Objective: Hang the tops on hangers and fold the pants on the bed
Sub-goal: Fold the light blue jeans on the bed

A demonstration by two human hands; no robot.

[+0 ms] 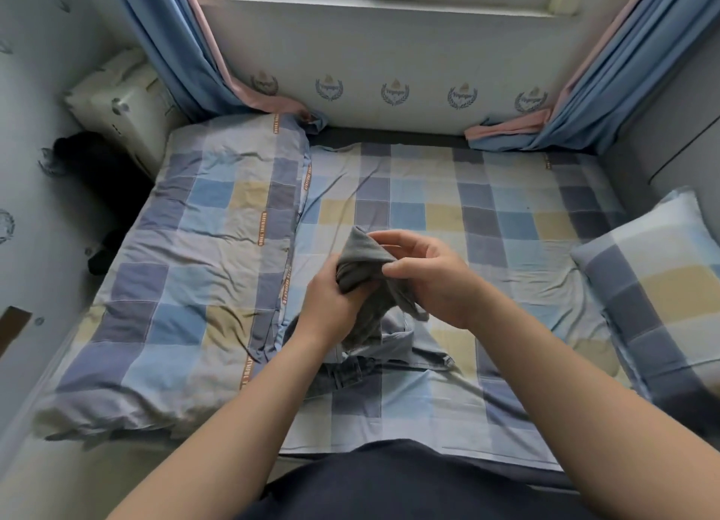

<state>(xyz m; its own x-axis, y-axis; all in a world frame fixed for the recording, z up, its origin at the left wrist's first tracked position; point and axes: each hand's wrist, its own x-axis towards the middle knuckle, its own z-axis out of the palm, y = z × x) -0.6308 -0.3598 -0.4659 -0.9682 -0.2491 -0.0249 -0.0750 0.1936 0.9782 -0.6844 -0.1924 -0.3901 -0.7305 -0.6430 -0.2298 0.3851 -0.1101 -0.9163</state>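
Note:
A grey top (364, 256) is bunched up above the middle of the bed, held by both hands. My left hand (331, 305) grips its lower part from the left. My right hand (428, 276) pinches the upper fold from the right, and a thin strap of the top hangs below it. Under the top, on the checked sheet (487, 215), lies a light blue garment (413, 348) partly over blue jeans (346, 375). No hanger is in view.
A folded checked duvet (187, 270) covers the bed's left half. A checked pillow (658, 285) lies at the right edge. Blue and pink curtains (175, 51) hang at both sides of the window. A white box (120, 102) and dark clothes (101, 168) sit left of the bed.

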